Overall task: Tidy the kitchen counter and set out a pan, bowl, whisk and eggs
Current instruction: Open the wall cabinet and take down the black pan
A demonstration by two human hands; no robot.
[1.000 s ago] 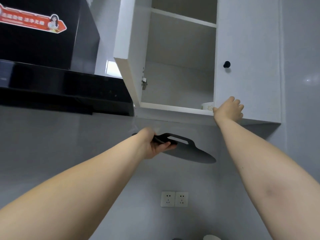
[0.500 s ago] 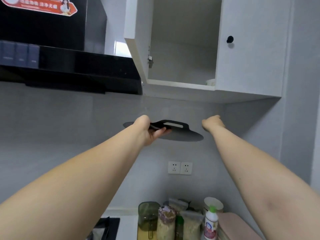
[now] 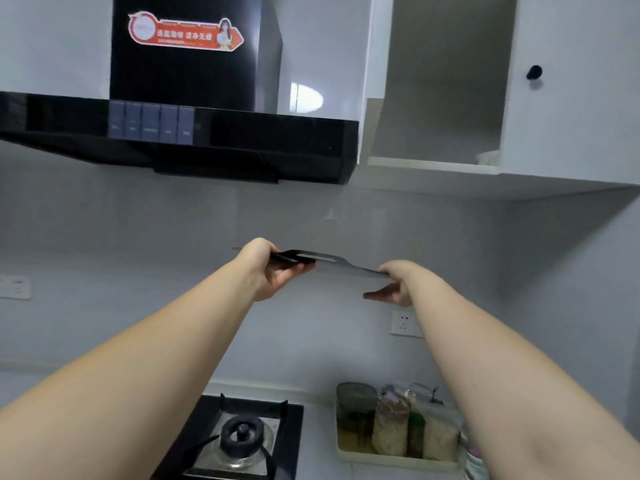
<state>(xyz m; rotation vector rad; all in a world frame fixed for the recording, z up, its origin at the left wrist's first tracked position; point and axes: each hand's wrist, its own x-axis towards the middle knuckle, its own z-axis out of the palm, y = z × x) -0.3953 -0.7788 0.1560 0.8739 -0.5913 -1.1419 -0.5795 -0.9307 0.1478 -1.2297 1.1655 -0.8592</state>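
Note:
A flat black pan [image 3: 343,266] with a slotted handle is held level in the air in front of the tiled wall, below the wall cabinet. My left hand [image 3: 273,271] grips the handle at the pan's left end. At the pan's right edge is my right hand [image 3: 398,284]; its fingers lie straight just beneath the rim, and the rim meets the hand at the thumb side. No bowl, whisk or eggs are in view.
The white wall cabinet [image 3: 436,98] stands open above, its right door [image 3: 571,98] shut. A black range hood [image 3: 180,133] juts out at upper left. Below are a gas burner [image 3: 242,438] and a tray [image 3: 394,459] of jars and bottles. A wall socket [image 3: 403,323] is behind my right forearm.
Both hands have come down from the cabinet with the pan. My right hand left the cabinet's edge and reached the pan's right rim. The view has tilted down to the counter.

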